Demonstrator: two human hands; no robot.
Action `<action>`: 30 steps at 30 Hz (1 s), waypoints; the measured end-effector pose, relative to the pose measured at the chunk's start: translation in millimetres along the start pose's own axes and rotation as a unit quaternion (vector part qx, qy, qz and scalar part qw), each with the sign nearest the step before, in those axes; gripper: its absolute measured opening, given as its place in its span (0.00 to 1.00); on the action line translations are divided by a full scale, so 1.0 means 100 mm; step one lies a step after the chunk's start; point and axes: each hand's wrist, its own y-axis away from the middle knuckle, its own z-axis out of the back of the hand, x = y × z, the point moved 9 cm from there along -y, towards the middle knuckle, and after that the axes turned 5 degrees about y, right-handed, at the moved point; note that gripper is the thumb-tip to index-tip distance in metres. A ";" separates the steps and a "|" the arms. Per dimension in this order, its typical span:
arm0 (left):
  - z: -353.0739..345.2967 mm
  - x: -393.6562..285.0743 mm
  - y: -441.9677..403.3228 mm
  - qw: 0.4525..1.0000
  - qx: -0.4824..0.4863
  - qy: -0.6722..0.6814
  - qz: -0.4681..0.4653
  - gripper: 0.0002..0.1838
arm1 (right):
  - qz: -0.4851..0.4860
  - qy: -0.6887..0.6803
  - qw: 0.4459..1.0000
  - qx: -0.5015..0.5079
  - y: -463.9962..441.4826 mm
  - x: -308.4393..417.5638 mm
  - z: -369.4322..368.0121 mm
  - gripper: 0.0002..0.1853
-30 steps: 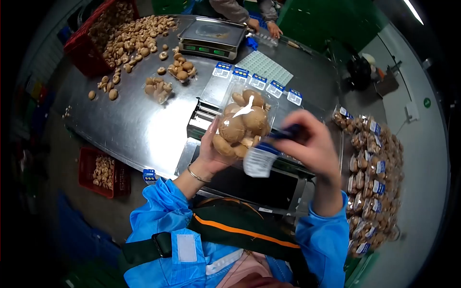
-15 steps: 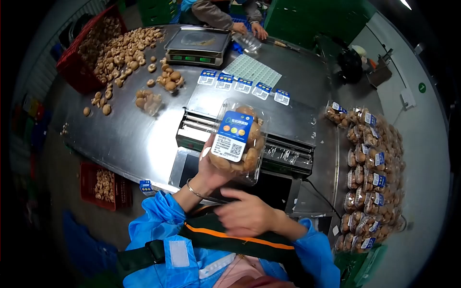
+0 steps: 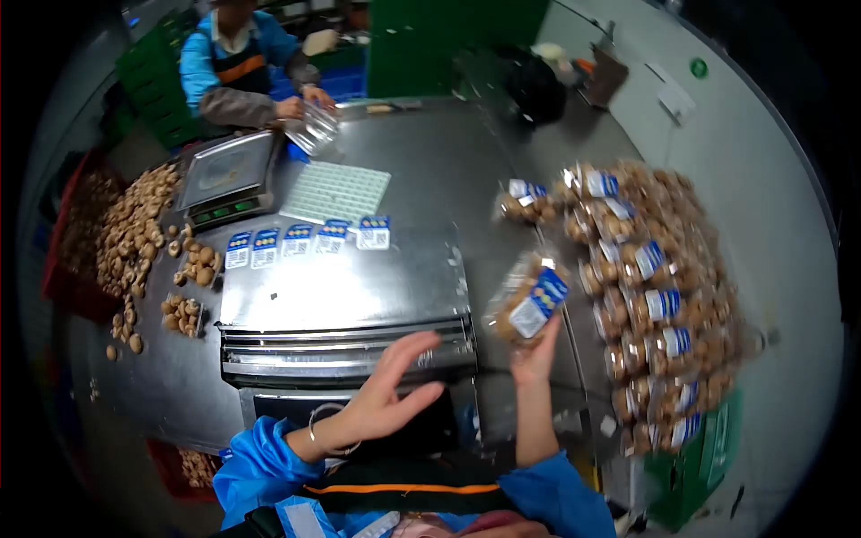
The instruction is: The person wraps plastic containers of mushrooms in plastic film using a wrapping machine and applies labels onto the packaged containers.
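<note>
A labelled mushroom pack (image 3: 518, 305) sits in the person's right hand (image 3: 535, 354), near the stacked packs (image 3: 664, 309)

From here I see the right hand grasping the pack by its near end, blue-and-white label facing up, over the right part of the counter (image 3: 421, 175), apart from the stack; the left hand (image 3: 387, 399) hangs loose, fingers spread, near the long metal-barred device (image 3: 345, 351), while a row of labels (image 3: 297, 239) lies beyond it and a co-worker's hands (image 3: 289, 108) handle a clear container (image 3: 313, 132)
</note>
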 end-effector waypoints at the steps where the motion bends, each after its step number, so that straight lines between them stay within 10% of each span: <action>1: 0.13 -0.04 0.02 0.998 -0.057 -0.020 -0.019 0.25 | 0.072 0.048 0.995 -0.044 -0.35 0.16 0.32 0.30; 6: 1.04 0.17 0.66 0.925 -0.378 0.005 0.030 0.12 | 0.152 0.032 0.964 -0.214 -2.01 -0.04 1.58 0.28; 13: 2.47 0.70 2.75 0.715 -0.683 -0.086 0.122 0.10 | 0.010 0.220 0.939 -0.263 -3.05 -0.26 1.40 0.41; 17: 3.40 1.70 3.78 0.578 -0.795 0.089 0.158 0.14 | -0.130 0.443 0.850 -0.255 -2.56 -0.05 1.34 0.44; 26: 6.11 2.66 4.08 0.599 -0.577 -0.400 0.386 0.25 | -0.097 0.420 0.839 -0.332 -0.35 0.49 2.01 0.25; 30: 6.57 3.73 4.31 0.668 -0.584 -0.240 0.393 0.26 | -0.080 0.399 0.824 -0.394 0.57 0.56 2.04 0.17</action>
